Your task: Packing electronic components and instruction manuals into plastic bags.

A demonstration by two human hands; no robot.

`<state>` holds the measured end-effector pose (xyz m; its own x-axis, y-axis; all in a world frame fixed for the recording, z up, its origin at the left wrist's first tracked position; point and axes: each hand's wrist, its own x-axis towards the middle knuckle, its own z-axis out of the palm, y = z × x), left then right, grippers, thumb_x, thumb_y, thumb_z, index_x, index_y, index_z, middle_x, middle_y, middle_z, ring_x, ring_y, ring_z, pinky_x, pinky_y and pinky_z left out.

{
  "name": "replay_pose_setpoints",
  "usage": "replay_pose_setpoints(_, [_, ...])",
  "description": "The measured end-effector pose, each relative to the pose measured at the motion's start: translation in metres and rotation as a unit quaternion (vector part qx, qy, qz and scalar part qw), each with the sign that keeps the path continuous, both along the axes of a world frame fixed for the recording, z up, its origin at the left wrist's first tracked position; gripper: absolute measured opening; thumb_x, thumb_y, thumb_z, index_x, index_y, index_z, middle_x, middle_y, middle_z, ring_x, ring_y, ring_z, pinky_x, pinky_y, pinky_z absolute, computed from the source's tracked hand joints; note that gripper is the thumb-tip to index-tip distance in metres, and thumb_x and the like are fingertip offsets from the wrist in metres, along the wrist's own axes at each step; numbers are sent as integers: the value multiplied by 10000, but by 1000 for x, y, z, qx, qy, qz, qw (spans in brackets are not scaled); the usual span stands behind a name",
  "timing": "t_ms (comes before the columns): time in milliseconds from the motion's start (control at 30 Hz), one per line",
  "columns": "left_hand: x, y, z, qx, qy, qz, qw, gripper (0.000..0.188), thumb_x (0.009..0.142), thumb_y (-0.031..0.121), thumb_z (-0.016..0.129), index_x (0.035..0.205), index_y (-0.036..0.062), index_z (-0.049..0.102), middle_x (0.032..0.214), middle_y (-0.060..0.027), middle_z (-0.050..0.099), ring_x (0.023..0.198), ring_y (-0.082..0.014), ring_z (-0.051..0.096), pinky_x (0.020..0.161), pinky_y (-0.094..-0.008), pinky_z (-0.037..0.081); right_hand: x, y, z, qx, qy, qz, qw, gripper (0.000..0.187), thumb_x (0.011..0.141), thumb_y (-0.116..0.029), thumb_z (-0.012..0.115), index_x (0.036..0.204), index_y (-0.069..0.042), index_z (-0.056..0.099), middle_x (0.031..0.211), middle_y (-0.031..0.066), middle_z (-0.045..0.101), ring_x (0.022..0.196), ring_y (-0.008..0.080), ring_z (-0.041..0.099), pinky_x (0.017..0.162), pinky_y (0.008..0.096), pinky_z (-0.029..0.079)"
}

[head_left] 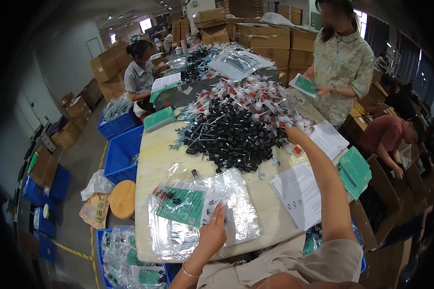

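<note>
My left hand (213, 233) lies with fingers stretched out on a stack of clear plastic bags (243, 212) at the table's near side. Beside its fingertips, a green booklet (185, 208) with a few small black and red-white pieces shows in the top bag. My right arm stretches forward, and my right hand (295, 136) is at the right edge of a big heap. Its fingers are hidden among small white bottles with red parts (255, 94). Black caps or knobs (236, 132) fill the heap's front, with metal wrenches (197, 132) at its left.
Printed sheets (301, 195) and green booklets (354, 171) lie to my right. Blue bins (123, 154) and a round stool (123, 199) stand left of the table. Across the table, one person (345, 62) holds a booklet; another (140, 72) sits at far left.
</note>
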<state>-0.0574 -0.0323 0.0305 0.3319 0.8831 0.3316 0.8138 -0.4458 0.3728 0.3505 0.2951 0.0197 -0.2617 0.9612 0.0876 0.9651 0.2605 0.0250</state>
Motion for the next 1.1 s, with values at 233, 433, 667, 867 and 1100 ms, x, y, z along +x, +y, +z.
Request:
replay_pose_setpoints(233, [-3, -4, -4, 16, -5, -7, 1000, 612, 676, -40, 483, 1282, -36, 397, 1367, -147, 425, 687, -288, 637, 462, -337, 481, -11, -41, 7, -6, -44, 29, 999, 264, 761, -96, 559, 1000, 8, 523, 857, 233, 621, 802, 383, 626, 685, 465, 507])
replay_pose_setpoints(433, [-4, -5, 0, 17, 3, -16, 1000, 613, 682, -45, 480, 1288, -35, 391, 1349, -171, 438, 706, -307, 637, 471, -347, 488, -7, -56, 1, 24, -32, 32, 999, 200, 806, -120, 517, 954, -9, 595, 849, 224, 609, 805, 370, 618, 695, 459, 503])
replay_pose_setpoints(667, [-5, -12, 14, -14, 15, -4, 1000, 624, 705, -44, 462, 1319, -24, 352, 1359, -178, 418, 877, -351, 626, 577, -373, 527, 7, -78, -1, 69, 139, 21, 988, 193, 726, -174, 657, 792, 7, 645, 805, 209, 615, 796, 386, 600, 713, 438, 485])
replay_pose_setpoints(867, [-20, -9, 34, -44, 5, 19, 999, 641, 710, -54, 453, 1337, -10, 327, 1389, -176, 371, 1016, -360, 576, 673, -397, 536, 4, -86, 6, 101, 383, -69, 916, 214, 722, -161, 683, 876, -13, 684, 757, 155, 657, 668, 266, 638, 624, 353, 489])
replay_pose_setpoints(1100, [-26, 9, 57, 11, -40, 1, 999, 639, 706, -56, 481, 1327, -15, 334, 1389, -157, 376, 947, -352, 595, 638, -397, 530, -22, -95, 36, -116, 724, -99, 673, 160, 855, -110, 613, 961, 6, 643, 801, 45, 618, 749, 174, 641, 636, 263, 523])
